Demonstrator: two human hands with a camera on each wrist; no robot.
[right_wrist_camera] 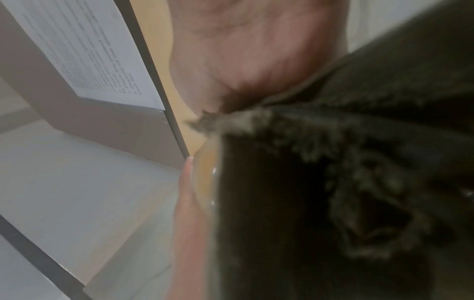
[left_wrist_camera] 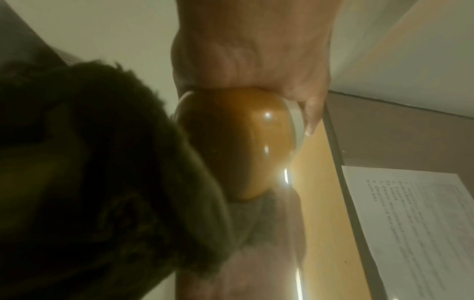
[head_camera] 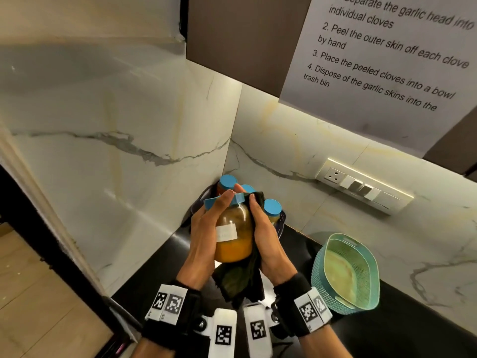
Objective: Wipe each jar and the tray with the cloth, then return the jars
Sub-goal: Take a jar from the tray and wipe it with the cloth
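A glass jar with orange contents, a white label and a blue lid is held up above the black counter. My left hand grips its left side, fingers reaching up to the lid. My right hand holds a dark cloth against the jar's right side; the cloth hangs below the jar. Behind the hands, a dark tray in the corner carries other blue-lidded jars. The left wrist view shows the jar's base beside the cloth. The cloth fills most of the right wrist view.
A teal mesh basket stands on the counter to the right of my hands. Marble walls meet in the corner behind the tray. A socket panel is on the right wall, and a printed sheet hangs from the cabinet above.
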